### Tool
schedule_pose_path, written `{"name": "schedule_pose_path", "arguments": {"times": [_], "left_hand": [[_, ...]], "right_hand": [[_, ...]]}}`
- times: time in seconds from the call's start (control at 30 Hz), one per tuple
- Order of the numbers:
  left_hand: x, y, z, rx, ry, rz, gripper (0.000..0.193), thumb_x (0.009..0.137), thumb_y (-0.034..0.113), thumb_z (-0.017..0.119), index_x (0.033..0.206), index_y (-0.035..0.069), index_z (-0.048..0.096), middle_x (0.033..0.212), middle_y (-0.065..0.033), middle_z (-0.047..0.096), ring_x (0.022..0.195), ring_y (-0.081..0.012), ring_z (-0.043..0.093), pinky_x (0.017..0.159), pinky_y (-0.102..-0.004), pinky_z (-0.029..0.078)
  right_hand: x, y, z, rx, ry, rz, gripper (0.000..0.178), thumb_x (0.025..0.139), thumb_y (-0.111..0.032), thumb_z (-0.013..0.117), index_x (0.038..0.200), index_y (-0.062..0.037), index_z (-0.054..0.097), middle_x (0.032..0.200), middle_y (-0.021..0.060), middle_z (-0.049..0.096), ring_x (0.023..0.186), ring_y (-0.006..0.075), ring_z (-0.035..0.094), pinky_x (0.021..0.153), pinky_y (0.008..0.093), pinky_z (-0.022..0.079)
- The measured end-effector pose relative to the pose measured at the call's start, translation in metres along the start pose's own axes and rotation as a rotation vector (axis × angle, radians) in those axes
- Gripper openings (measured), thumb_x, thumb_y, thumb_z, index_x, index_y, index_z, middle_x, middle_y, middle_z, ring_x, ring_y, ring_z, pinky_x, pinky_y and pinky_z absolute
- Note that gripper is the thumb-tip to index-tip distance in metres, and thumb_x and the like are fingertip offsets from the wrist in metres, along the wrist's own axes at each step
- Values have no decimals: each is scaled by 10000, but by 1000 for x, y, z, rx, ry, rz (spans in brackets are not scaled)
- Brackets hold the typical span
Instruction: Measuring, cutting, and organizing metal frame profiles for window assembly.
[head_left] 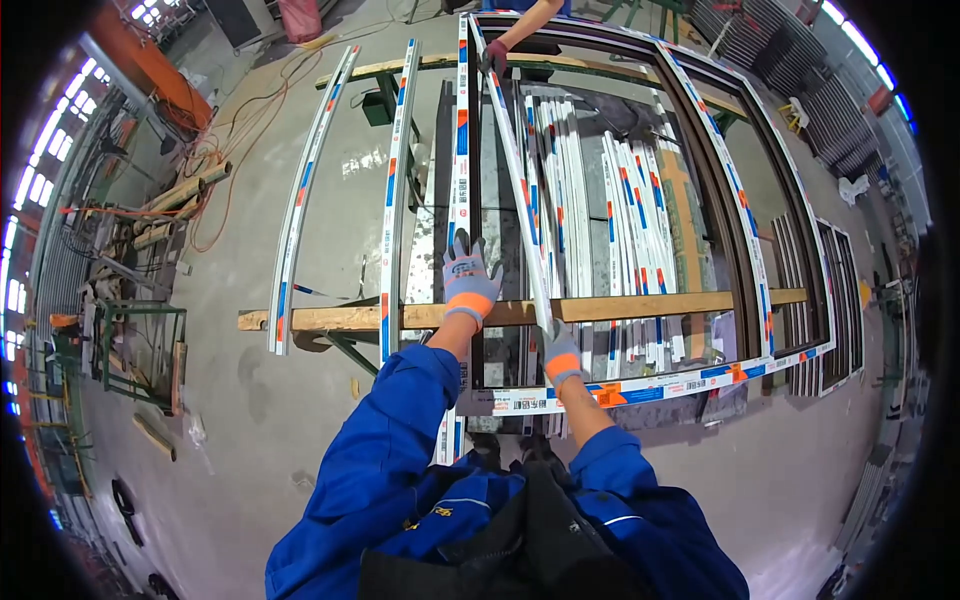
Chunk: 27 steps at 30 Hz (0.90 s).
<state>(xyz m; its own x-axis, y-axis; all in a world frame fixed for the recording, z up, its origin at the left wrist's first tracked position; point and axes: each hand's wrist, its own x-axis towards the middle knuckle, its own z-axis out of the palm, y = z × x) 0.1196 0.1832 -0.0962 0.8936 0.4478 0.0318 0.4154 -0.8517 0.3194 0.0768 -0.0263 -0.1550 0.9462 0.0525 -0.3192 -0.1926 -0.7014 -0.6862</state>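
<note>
My left hand point(470, 285), in a grey glove with an orange cuff, has its fingers spread over the left bar of a large dark window frame point(462, 180) covered in printed film. My right hand point(562, 354), gloved the same way, is closed round the near end of a long, narrow film-covered profile point(522, 196). That profile slants over the frame's left opening. Near its far end is another person's hand point(495, 56) in a dark glove; whether it grips the profile cannot be made out.
The frame lies across wooden beams point(640, 306) on green stands. Two loose profiles point(312, 190) point(395, 190) rest on the beams to the left. Several white strips point(630, 220) lie below the frame. Hoses point(222, 200) and timber pieces point(190, 190) are on the left floor; stacked bars stand at the far right.
</note>
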Motion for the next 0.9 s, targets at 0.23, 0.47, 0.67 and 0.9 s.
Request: {"name": "schedule_pose_path", "arguments": {"times": [0.23,0.47,0.67,0.9], "left_hand": [[-4,15,1,-3,-19,24,654,804,443,644,1347,111,493,1442,-187,369,1286,-369,407,1076,-448,360],[-10,-3,27,-257,217,9,692,817,380,661,1388,70,421,1411,-204,418,1312,-363,390,1121,-437,290],[16,-18,39,-392,-16,-282,931,785,442,689,1443,-52,254,1421,-239,402,1318,-364,390,1086,-400,351],[24,-1,33,-247,41,-189,852,802,455,642,1410,-47,321,1367,-208,463,1243,-354,462,1025,-404,405]], "right_hand": [[18,22,-20,-73,56,-86,411,881,-314,609,1238,-117,557,1054,205,664,986,397,628,840,459,504],[-9,-16,9,-267,-97,-153,473,878,-395,578,1238,-92,523,1073,196,654,973,392,627,857,479,490],[-1,-30,28,-262,-115,-108,464,911,-370,535,1245,-55,470,1037,247,644,967,414,618,854,489,487],[10,-38,22,-169,-134,-106,515,898,-371,568,1250,-6,480,1113,260,627,1028,407,608,897,463,480]]}}
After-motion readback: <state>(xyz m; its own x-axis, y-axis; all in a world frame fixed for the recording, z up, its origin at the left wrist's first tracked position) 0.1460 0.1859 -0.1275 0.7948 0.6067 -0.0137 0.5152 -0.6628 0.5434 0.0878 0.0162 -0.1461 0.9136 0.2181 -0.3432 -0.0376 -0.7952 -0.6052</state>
